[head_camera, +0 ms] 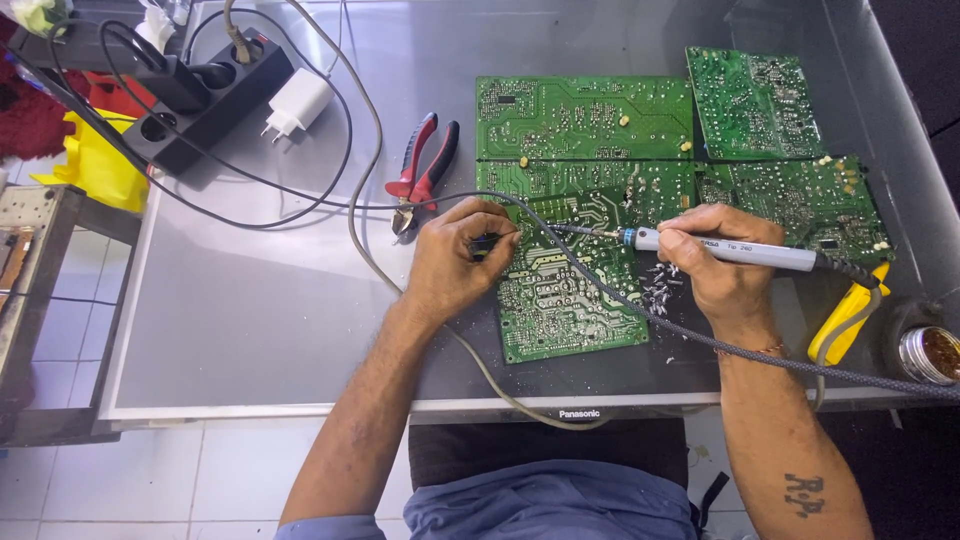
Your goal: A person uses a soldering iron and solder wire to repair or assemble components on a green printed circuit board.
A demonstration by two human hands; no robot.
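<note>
At frame centre, the right hand [725,270] grips a soldering iron [730,250], tip on the green circuit board [565,305]. The left hand [460,262], grip narrow, pinches a small dark part [485,243] at the board's edge.

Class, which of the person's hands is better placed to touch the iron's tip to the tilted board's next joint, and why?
Right. The right hand grips the soldering iron, tip over the tilted circuit board; the left hand pinches something small and dark at the board's edge.

Brightness: bright, even daylight across the whole scene.
Glare: pale sheen on the grey worktop [250,300], strongest toward the top edge.
Shadows: soft and short beneath the left hand [455,262], right hand [722,265] and pliers [420,170].
Focus: sharp at the centre; circuit board [570,290] traces readable.
Edges: slight wide-angle bending; the right corners fall dark.
</note>
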